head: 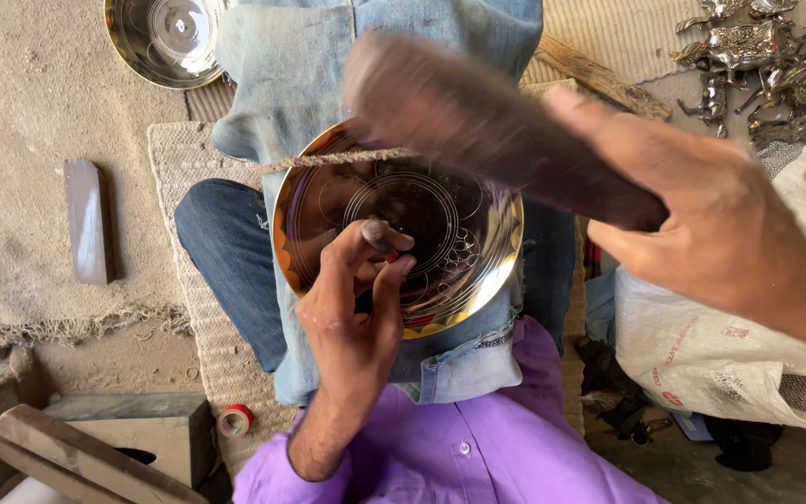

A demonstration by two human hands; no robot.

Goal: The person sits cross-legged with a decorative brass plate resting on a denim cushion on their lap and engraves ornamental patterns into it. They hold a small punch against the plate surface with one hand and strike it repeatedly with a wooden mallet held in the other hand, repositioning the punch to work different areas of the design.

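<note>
Woven matting (pixel 188 280) covered the dusty floor where a brass plate (pixel 478 271) rested on the person's denim-covered lap. On it, the left hand (pixel 352 308) pinched a small punch (pixel 380 241), while the right hand (pixel 701 219) gripped a raised wooden mallet (pixel 478 117), blurred above the plate.

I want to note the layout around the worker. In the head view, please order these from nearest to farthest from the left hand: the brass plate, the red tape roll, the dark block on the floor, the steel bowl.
1. Brass plate: under the left hand, on the lap.
2. Red tape roll: lower left, on the floor.
3. Dark block: far left, on the mat.
4. Steel bowl: top left corner.
</note>
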